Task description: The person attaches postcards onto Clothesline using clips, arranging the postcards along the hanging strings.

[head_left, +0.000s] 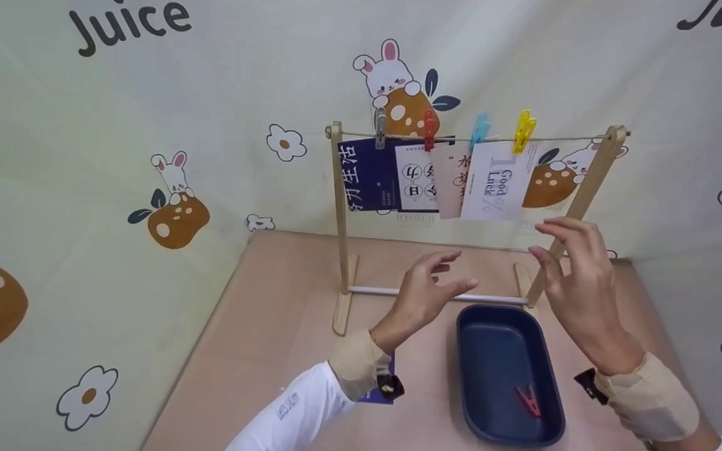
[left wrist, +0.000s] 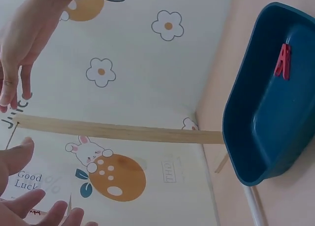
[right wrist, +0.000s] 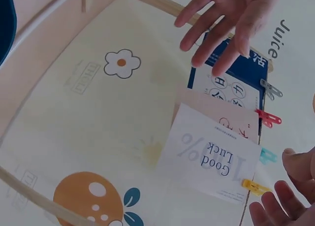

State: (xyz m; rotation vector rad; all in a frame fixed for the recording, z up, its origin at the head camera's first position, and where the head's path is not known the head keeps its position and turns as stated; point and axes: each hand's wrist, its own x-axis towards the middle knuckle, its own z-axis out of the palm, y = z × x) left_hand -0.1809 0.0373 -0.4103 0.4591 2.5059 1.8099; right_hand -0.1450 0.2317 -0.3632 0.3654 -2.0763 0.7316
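Observation:
Cards hang side by side and overlapping from a string on a wooden frame [head_left: 340,213]. From the left they are a dark blue card [head_left: 370,181] with a white panel, a pink card [head_left: 449,181] and a white "Good Luck" card [head_left: 492,194]. Grey [head_left: 380,128], red [head_left: 429,130], light blue [head_left: 480,129] and yellow [head_left: 524,133] clothespins sit along the string. My left hand [head_left: 423,294] is in front of the frame, fingers loosely bent and holding nothing. Right of it, my right hand [head_left: 580,294] is raised near the frame's right post, thumb and fingers apart with nothing between them.
A dark blue tray [head_left: 467,376] stands on the table in front of the frame, with a red clothespin [head_left: 528,401] in it. Something blue [head_left: 376,396] lies partly hidden under my left wrist. Patterned cloth [head_left: 223,113] hangs behind and beside the table.

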